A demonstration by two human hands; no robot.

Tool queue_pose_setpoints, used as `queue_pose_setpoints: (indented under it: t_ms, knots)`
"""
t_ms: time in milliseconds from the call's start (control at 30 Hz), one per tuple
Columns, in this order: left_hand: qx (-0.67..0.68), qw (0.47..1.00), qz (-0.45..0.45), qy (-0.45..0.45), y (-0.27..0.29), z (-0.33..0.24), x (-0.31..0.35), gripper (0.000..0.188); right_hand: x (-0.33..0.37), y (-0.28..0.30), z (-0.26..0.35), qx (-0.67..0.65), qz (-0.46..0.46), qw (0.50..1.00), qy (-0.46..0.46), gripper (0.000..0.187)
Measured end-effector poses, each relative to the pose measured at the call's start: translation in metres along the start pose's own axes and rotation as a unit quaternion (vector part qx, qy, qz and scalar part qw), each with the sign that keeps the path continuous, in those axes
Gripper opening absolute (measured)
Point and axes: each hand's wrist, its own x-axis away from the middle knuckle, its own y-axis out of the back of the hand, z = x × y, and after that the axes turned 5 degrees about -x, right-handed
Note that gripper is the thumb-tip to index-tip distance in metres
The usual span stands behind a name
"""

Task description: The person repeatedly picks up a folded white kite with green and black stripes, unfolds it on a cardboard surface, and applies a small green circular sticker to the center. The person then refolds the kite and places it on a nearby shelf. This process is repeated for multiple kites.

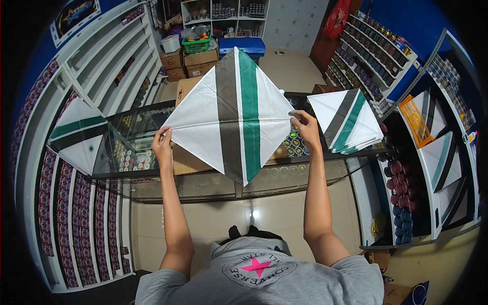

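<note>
Head view: a white, diamond-shaped kite (203,119), crossed by one dark grey-brown band and one green band, is held up flat above a glass counter (190,190). It spans between the person's hands. The left hand (162,145) pinches its left corner, thumb and fingers closed; the right hand (306,128) grips the right corner likewise. The kite hides part of the counter and a cardboard sheet (184,163). Right of it, on the counter, lies a stack of similar kites (345,122). Beyond are a green basket (197,47) and a blue box (243,44).
</note>
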Motion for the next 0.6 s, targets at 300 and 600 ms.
queue_pose_setpoints:
  t_ms: [300, 600]
  knots:
    - [-0.061, 0.998, 0.003, -0.018, -0.013, -0.014, 0.016, 0.014, -0.004, 0.013, -0.007, -0.025, 0.003, 1.000, -0.014, 0.020]
    - [-0.055, 0.998, 0.003, -0.010, -0.020, -0.020, 0.031, 0.018, -0.010, 0.023, -0.016, -0.019, 0.017, 1.000, 0.005, 0.020]
